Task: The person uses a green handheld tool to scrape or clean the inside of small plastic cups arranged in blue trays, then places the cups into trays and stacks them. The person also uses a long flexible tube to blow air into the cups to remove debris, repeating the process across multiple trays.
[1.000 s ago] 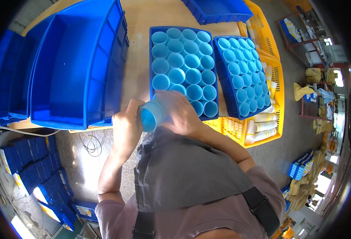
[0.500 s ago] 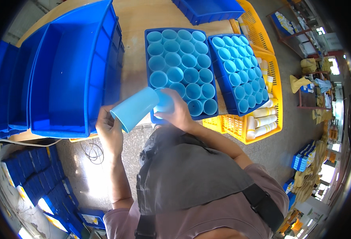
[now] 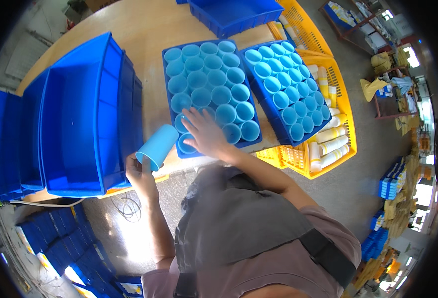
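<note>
In my left hand (image 3: 142, 175) is a light blue cup (image 3: 158, 146), gripped near its wide end and tilted, wide end toward me. It is held in front of the table edge, left of a blue bin (image 3: 252, 144) packed with upright cups (image 3: 197, 80) of the same kind. My right hand (image 3: 207, 135), fingers spread, reaches over the cups at the bin's near left side and hides some of them; it grasps nothing. A second blue bin (image 3: 271, 117) of similar cups stands just to the right, at an angle.
Large blue bins (image 3: 75, 129) stand along the left of the wooden table (image 3: 139, 25). Another blue bin (image 3: 236, 20) is at the back. Yellow crates (image 3: 352, 134) with white-and-yellow rolls (image 3: 332, 145) sit at the right. A cable (image 3: 129, 208) lies on the floor.
My right hand has come away from the cup it was touching and opened over the bin. My left hand has kept its cup, whose narrow end has swung away from the bin.
</note>
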A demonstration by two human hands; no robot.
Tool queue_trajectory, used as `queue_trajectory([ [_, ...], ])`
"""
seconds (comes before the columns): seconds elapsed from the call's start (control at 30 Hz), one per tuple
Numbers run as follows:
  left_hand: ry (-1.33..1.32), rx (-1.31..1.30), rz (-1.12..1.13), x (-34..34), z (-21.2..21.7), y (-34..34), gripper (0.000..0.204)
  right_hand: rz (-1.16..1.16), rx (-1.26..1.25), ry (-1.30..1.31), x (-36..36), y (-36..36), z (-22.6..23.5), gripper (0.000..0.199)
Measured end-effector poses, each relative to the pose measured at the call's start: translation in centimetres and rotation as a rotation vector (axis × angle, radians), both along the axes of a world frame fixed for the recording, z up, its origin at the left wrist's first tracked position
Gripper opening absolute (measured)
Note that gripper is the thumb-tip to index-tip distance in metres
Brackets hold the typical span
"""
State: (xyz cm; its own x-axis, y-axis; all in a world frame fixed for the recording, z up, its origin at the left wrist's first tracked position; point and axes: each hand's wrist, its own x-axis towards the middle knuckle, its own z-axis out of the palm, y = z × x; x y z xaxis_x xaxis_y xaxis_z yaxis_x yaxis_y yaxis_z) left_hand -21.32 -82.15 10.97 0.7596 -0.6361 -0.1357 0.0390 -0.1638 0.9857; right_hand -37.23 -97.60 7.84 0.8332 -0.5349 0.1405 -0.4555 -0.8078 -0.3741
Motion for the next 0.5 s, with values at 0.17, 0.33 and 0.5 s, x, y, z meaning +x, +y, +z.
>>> queue_trajectory([
  [0.17,0.082,0.082,-0.243,-3.4,0.8,-3.1,0.016,0.280,0.035,-0.332,-5.1,-0.4,1.1,0.093],
  [0.33,-0.121,-0.020,-0.451,-6.3,-1.6,-9.1,0.041,-0.086,0.001,-0.411,-16.3,-6.6,4.1,0.077],
  [0.5,-0.526,0.575,-0.190,1.2,-9.7,-17.0,0.048,-0.904,-0.236,-0.323,-33.3,-18.0,2.4,0.074],
])
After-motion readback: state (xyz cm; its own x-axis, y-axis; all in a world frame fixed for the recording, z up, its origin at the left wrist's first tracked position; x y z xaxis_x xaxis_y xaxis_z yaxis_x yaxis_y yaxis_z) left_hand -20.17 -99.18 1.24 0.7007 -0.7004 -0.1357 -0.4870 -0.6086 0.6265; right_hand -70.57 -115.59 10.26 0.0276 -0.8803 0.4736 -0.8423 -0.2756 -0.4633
